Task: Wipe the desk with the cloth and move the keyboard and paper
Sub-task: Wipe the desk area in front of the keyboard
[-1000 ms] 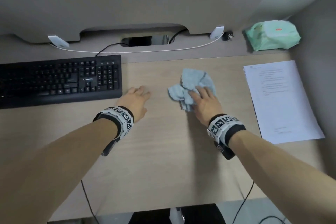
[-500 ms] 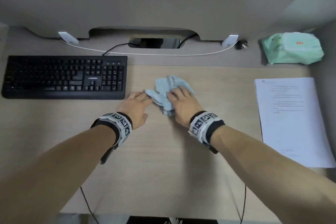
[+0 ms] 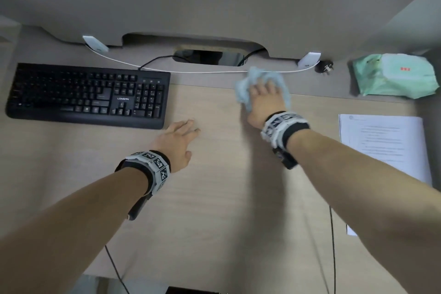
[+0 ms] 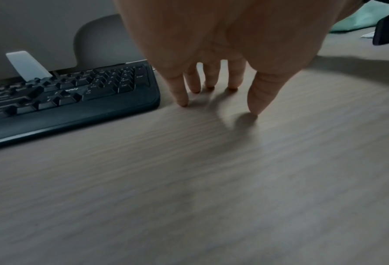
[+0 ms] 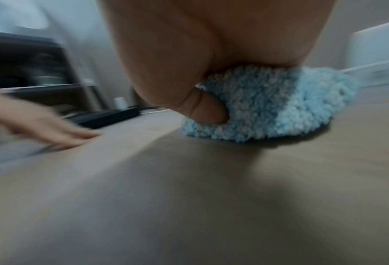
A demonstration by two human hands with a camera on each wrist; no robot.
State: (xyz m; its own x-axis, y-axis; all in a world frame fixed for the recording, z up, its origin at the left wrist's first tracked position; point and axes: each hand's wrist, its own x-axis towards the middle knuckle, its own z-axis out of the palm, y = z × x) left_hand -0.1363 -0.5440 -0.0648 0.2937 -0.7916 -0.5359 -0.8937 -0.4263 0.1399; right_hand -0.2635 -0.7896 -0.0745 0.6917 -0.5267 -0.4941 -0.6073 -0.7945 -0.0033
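Observation:
A crumpled light-blue cloth point(image 3: 243, 89) lies at the back middle of the wooden desk point(image 3: 214, 210). My right hand point(image 3: 262, 100) lies on top of it and grips it. In the right wrist view the thumb digs into the fluffy cloth point(image 5: 268, 107), which is pressed flat on the wood. My left hand point(image 3: 181, 136) rests open on the desk, its fingertips point(image 4: 182, 100) touching the wood beside the near right corner of the black keyboard point(image 3: 88, 95). A printed sheet of paper point(image 3: 384, 145) lies at the desk's right side, partly under my right forearm.
A grey partition stands along the back with a cable slot point(image 3: 210, 57). A white cable point(image 3: 191, 70) and the keyboard's black cord run along the rear ledge. A plug point(image 3: 324, 68) and a green packet point(image 3: 393, 76) sit at the back right.
My right hand has swept the cloth from beside my left hand away to the back of the desk and to the right. The left hand has stayed by the keyboard.

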